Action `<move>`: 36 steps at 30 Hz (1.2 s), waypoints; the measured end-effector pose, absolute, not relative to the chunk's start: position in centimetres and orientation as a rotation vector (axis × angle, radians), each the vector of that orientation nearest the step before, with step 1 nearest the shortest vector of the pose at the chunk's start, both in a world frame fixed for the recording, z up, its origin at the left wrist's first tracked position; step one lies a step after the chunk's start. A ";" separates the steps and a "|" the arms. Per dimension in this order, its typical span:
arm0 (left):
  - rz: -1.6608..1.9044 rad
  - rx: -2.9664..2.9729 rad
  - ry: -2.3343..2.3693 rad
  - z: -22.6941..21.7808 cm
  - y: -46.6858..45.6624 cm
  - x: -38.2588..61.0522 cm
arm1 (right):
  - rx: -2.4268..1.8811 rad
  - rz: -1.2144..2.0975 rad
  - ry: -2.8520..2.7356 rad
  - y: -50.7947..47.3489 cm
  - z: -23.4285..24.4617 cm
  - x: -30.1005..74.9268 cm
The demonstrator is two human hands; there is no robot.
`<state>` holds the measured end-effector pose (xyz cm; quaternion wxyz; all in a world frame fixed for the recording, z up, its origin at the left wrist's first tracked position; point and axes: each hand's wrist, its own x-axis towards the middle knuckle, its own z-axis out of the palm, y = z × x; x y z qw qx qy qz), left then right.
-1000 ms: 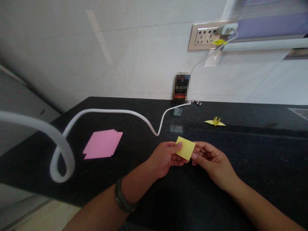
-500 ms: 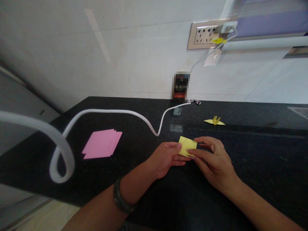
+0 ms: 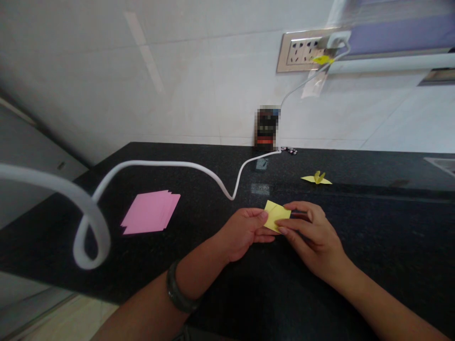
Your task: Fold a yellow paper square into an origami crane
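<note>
A small square of folded yellow paper (image 3: 277, 214) is held between my two hands above the dark countertop, a slanting crease across its face. My left hand (image 3: 245, 232) pinches its left corner, thumb on top and fingers underneath. On the other side, my right hand (image 3: 316, 237) grips the right and lower edges with its fingertips. Beyond my right hand, a folded yellow paper crane (image 3: 317, 178) rests on the counter with its wings spread.
Pink paper sheets (image 3: 151, 213) lie stacked on the black countertop (image 3: 199, 189) at the left. A thick white cable (image 3: 170, 164) loops across the left side to a blurred phone-like device (image 3: 267, 128) leaning on the wall. Above it is a socket panel (image 3: 302, 51).
My right hand's fingertips have shifted slightly leftward along the paper's lower edge. Both hands still hold the yellow paper in nearly the same place.
</note>
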<state>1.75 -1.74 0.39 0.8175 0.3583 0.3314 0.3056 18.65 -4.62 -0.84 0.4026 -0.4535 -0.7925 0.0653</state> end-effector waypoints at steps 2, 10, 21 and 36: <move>0.652 0.762 0.709 0.4 -1.8 1.8 | -1.181 0.249 -1.908 -4.8 -0.8 18.2; 0.650 0.786 0.736 0.4 -1.9 2.0 | -1.307 0.421 -1.697 -5.1 -0.9 17.3; 0.632 0.884 0.757 0.5 -2.2 2.2 | -1.324 0.424 -1.669 -4.8 -1.2 17.5; 0.793 0.991 0.872 0.6 -1.8 2.2 | -1.314 0.440 -1.681 -4.9 -1.1 17.5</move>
